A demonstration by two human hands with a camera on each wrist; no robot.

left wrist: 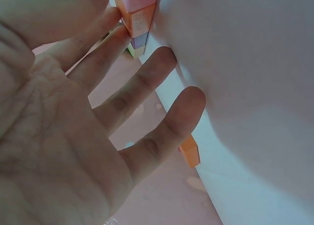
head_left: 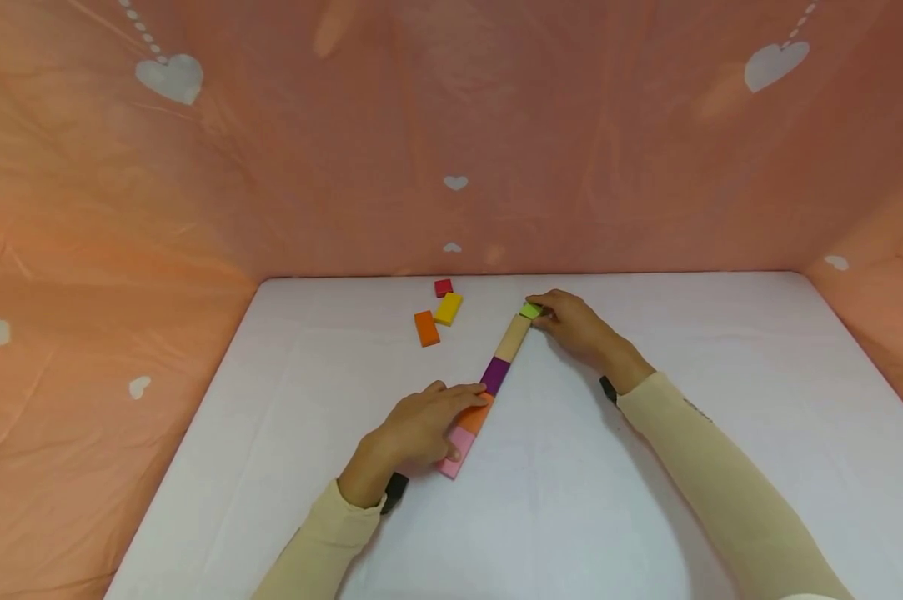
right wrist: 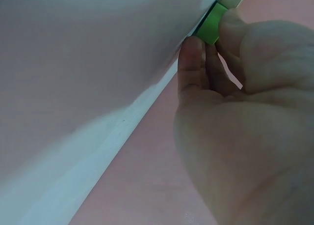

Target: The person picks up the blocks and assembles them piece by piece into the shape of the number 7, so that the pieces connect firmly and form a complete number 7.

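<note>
Row of blocks: a straight line of small flat rectangular blocks (head_left: 489, 387) is lying on the white-covered bench (head_left: 646, 500), running diagonally from near the middle toward the far edge.
Colours: reading outward, the pink block (head_left: 457, 450), orange block (head_left: 475, 417), purple block (head_left: 495, 375), pale wooden block (head_left: 513, 337) and green block (head_left: 529, 310) are sitting end to end, touching.
Handling: the blocks are looking light, stiff and smooth-faced, likely to slide or skew under a nudge; the long side faces or the two ends seem the best places to take hold.
Right hand (head_left: 574, 325): it is pinching the green block at the far end between thumb and fingertips.
Left hand (head_left: 421, 425): its fingers are lying nearly straight and spread, pressing along the side of the pink and orange blocks.
Loose blocks: a red block (head_left: 443, 287), yellow block (head_left: 448, 308) and second orange block (head_left: 425, 327) are lying near the far edge, apart from the row.
Surround: a peach cloth with white hearts (head_left: 451, 133) is hanging behind and beside the bench.
</note>
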